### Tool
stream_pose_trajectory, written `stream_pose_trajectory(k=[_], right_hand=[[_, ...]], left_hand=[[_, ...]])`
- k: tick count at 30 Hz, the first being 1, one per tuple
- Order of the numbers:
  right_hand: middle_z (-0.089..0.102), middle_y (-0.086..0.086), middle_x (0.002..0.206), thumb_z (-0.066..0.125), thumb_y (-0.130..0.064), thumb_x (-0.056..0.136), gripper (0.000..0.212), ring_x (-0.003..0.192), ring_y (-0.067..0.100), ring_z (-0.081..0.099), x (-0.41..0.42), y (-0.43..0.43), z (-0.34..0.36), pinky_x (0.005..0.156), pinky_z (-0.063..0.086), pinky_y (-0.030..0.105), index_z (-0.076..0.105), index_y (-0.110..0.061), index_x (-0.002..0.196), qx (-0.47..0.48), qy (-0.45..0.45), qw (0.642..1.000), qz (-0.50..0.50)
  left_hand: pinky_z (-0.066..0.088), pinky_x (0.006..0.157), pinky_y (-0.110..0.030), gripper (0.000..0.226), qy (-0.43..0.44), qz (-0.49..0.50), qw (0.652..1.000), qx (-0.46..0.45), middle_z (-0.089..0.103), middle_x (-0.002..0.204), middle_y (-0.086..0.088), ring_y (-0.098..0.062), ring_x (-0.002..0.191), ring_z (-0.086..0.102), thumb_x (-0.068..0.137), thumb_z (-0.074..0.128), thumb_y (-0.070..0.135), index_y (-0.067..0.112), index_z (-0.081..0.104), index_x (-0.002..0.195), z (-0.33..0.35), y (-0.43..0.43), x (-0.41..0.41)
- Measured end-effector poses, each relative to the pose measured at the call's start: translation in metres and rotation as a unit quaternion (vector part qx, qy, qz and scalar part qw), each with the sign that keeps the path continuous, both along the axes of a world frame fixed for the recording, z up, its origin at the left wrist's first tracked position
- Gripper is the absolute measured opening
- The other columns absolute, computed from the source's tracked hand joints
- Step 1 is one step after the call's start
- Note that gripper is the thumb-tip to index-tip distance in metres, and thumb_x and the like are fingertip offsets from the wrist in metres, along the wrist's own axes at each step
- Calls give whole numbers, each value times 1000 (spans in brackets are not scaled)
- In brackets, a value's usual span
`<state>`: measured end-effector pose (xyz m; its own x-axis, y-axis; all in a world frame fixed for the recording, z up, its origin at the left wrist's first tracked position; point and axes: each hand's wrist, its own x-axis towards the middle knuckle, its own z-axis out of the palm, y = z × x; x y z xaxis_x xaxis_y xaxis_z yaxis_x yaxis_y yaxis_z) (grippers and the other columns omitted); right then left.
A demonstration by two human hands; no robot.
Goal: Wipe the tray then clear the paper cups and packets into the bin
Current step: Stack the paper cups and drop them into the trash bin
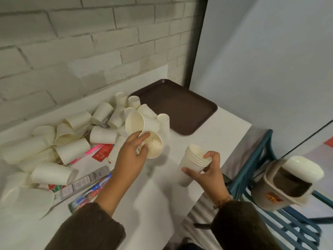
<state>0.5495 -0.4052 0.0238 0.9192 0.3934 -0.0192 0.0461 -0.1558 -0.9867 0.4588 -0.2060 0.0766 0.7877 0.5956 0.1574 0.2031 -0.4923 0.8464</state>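
A brown tray point(182, 105) lies at the back right of the white table, with nothing on it. Several white paper cups point(75, 134) lie tumbled across the table's left, mixed with packets point(103, 151). My left hand point(133, 150) grips a cup point(155, 147) lying on its side, fingers over its rim. My right hand point(207, 170) holds a stack of nested cups point(192, 163) near the table's right edge. The bin point(288, 184), beige with a swing lid, stands on a blue chair to the right.
The white table point(225, 130) stands against a grey brick wall point(90, 42). A blue slatted chair point(281, 224) sits right of the table under the bin. More packets and a toothpaste box point(86, 184) lie near the front left.
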Motion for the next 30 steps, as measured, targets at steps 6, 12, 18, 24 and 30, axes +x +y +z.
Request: stream_pose_trajectory(k=[6,12,18,24,30], right_hand=[[57,-1,98,82,-12,66,49,92,17,59,18,-63,-1,75,58,37,40,-27,89,23,30,997,-63],[58,-3,92,82,-12,66,45,86,10,58,52,-147,-17,64,53,17,40,-21,80,-29,42,992,-116],[63,2,89,81,-34,66,33,86,18,59,112,-263,-55,77,55,38,57,-13,73,-152,74,969,-179],[57,3,120,77,-27,74,48,107,18,53,159,-364,-111,91,44,30,58,-11,114,-214,169,947,-169],[34,1,140,79,-27,71,78,120,13,37,213,-392,-140,109,28,33,34,-19,135,-252,158,951,-83]], left_hand=[[33,97,-18,36,2,-85,996,-30,45,130,17,-2,116,43,91,52,11,38,56,114,-16,-72,19],[33,100,-18,35,61,-165,984,-38,41,128,22,0,117,41,92,50,13,33,57,120,-37,-147,68],[33,98,-18,38,109,-224,965,-81,38,128,24,-1,116,40,93,48,11,35,56,121,-59,-256,142],[32,101,-17,42,171,-275,944,-68,38,142,14,1,119,37,93,49,13,31,49,131,-92,-338,206],[33,101,-18,43,230,-283,929,-57,35,146,12,0,120,36,94,49,17,31,45,134,-112,-376,254]])
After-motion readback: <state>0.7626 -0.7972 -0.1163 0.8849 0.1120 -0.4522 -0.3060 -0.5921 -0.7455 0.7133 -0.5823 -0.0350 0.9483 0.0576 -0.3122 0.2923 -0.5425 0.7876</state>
